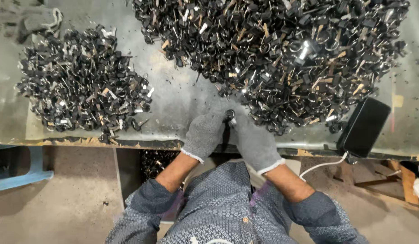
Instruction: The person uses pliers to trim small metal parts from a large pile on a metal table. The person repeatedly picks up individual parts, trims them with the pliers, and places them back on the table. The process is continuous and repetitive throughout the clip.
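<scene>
Both my hands wear grey knit gloves and meet at the near edge of the metal-topped table (pixel 182 90). My left hand (pixel 204 134) and my right hand (pixel 254 142) together pinch one small black part with a ring (pixel 229 114) between the fingertips. A large heap of small black and silver ring parts (pixel 281 54) lies right behind my hands, spreading to the far right. A smaller heap of the same kind of parts (pixel 83 86) lies to the left.
A black phone (pixel 364 126) lies at the table's right front edge with a white cable (pixel 322 165) hanging down. A blue stool (pixel 19 167) stands at the lower left. More black parts (pixel 157 162) lie under the table edge. Grey cloth (pixel 37 20) sits far left.
</scene>
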A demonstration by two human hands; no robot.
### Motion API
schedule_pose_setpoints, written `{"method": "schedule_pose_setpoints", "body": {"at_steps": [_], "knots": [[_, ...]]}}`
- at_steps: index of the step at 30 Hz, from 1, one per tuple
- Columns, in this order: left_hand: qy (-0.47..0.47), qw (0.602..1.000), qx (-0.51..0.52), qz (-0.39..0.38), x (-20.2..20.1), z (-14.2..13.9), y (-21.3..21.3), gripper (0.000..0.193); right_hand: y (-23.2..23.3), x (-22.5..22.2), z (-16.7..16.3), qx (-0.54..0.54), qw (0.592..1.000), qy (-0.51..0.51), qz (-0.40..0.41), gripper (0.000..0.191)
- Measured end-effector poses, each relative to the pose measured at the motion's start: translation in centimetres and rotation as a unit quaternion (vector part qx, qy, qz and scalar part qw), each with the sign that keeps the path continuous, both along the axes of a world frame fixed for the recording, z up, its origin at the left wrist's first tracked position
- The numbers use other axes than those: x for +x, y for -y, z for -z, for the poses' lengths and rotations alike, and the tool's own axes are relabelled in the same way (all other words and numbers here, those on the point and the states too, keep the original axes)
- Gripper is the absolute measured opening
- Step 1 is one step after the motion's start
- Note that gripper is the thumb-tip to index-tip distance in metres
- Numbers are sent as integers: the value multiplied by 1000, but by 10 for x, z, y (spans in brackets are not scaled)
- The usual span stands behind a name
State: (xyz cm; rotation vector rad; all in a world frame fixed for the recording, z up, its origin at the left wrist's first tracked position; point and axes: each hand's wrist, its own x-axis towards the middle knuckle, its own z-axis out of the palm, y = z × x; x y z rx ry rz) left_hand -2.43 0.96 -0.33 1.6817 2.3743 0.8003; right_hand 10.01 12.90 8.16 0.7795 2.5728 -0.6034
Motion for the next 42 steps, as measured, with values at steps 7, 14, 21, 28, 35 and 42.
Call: {"method": "schedule_pose_setpoints", "body": {"at_steps": [7,14,21,28,35,42], "knots": [[48,998,19,-23,1,-7,1,44,1,-3,13,-2,999,-25,37,54],[9,990,144,6,3,-9,2,40,21,12,29,286,947,-101,-111,45],[74,997,-9,-12,2,-13,5,43,-14,-6,20,-190,981,-17,-21,34],[-19,997,-7,-71,17,-21,11,19,-1,15,11,4,999,-49,-21,27],[31,996,50,-66,15,-22,11,26,7,31,24,105,985,-103,-88,34],[20,995,-74,-64,27,-12,12,8,13,12,7,54,995,68,-57,23]]}}
